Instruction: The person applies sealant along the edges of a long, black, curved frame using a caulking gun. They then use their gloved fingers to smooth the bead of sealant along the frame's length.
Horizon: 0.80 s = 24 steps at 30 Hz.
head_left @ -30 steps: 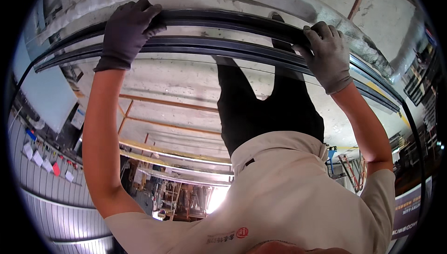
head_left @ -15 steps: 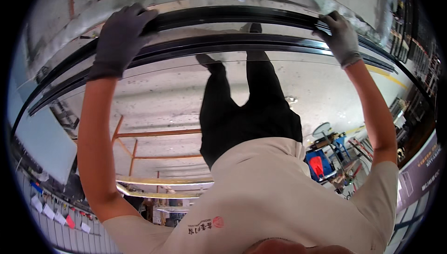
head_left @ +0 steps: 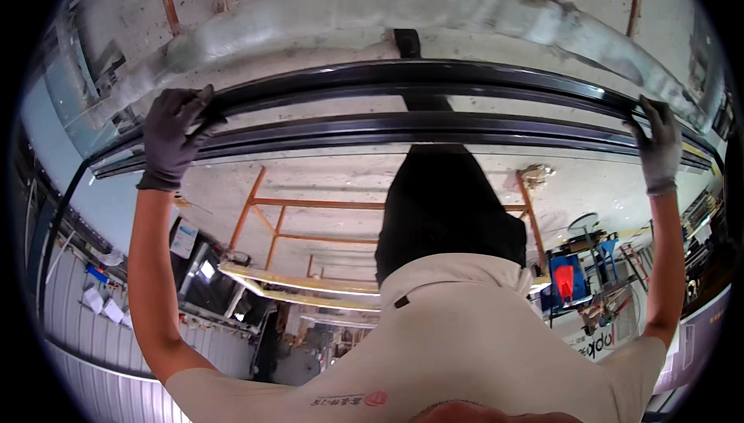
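A long black metal frame (head_left: 434, 75) spans the view in front of me, its upper rail carried between both hands. My left hand (head_left: 169, 140), in a dark grey glove, is closed around the rail toward its left end. Toward the right end, my right hand (head_left: 659, 144) in a lighter grey glove has its fingers curled over the same rail. A second dark rail (head_left: 434, 122) runs parallel, just nearer my body, and both hands partly cover its ends. Thinner dark bars lead off at the far left and right. The palms are hidden.
A long plastic-wrapped bundle (head_left: 387, 6) lies across the floor beyond the frame. An orange-brown metal rack (head_left: 325, 204) with yellowish padded bars (head_left: 310, 277) stands near my legs. A blue bin with a red item (head_left: 566, 282) sits at right. A light blue panel (head_left: 58, 105) is at left.
The frame and both gloved hands sit lower in the view, and the hands appear wider apart. My legs and the floor have shifted in view; both hands keep their hold.
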Tool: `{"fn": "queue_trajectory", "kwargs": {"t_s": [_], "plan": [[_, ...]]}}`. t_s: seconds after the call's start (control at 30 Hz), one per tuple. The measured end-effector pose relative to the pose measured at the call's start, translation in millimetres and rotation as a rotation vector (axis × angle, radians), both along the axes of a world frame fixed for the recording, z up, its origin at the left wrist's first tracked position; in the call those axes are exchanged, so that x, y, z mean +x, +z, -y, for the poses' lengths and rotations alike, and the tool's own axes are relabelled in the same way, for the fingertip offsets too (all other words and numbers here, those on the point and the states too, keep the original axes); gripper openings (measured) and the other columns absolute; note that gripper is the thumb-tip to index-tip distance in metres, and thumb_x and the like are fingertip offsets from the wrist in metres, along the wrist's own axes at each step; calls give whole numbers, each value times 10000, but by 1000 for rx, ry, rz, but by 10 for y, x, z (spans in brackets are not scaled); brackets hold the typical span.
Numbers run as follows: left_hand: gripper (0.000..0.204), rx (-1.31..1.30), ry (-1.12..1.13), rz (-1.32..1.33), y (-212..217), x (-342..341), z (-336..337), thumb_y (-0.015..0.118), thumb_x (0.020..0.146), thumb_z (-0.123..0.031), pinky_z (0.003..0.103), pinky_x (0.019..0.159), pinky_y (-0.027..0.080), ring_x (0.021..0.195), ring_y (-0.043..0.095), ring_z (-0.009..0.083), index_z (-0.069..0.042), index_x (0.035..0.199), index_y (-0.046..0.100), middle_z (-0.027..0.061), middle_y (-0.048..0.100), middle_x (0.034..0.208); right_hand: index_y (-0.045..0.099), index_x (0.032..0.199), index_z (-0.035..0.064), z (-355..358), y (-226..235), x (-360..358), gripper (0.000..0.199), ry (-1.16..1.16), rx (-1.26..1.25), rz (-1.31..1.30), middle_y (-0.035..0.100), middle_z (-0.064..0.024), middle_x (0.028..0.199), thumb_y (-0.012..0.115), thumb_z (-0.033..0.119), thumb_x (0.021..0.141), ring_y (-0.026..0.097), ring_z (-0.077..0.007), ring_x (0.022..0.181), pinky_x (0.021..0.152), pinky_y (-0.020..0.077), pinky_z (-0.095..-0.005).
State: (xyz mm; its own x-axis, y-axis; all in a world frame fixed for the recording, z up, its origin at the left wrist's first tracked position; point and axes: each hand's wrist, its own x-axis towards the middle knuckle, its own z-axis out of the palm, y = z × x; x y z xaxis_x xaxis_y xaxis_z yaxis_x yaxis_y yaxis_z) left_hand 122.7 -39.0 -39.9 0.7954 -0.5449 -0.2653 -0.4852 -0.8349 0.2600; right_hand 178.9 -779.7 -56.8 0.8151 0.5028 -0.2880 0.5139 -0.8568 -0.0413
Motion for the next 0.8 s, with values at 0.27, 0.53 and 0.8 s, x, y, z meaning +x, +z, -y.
{"fn": "queue_trajectory", "kwargs": {"t_s": [0.27, 0.53, 0.8], "plan": [[469, -81, 39, -81, -73, 84, -106, 785, 765, -361, 392, 727, 499, 848, 612, 253, -149, 1175, 700, 37, 647, 942, 631, 1316, 127, -669, 48, 64, 549, 98, 50, -100, 636, -106, 1111, 797, 180, 795, 612, -294, 1023, 868, 502, -401], [433, -113, 98, -9, -91, -114, -157, 766, 768, -359, 363, 747, 517, 873, 620, 226, -147, 1138, 688, 22, 650, 938, 663, 1155, 93, -2786, 108, -74, 444, 123, 210, -177, 632, -90, 1031, 815, 166, 745, 593, -304, 985, 848, 467, -428], [207, -169, 136, 136, -209, -214, -162, 718, 778, -265, 362, 749, 538, 870, 647, 230, -117, 922, 709, 29, 673, 945, 646, 1149, 84, -4491, 150, -377, 437, 132, 285, -172, 590, -92, 994, 795, 211, 759, 573, -298, 938, 821, 445, -441]]}}
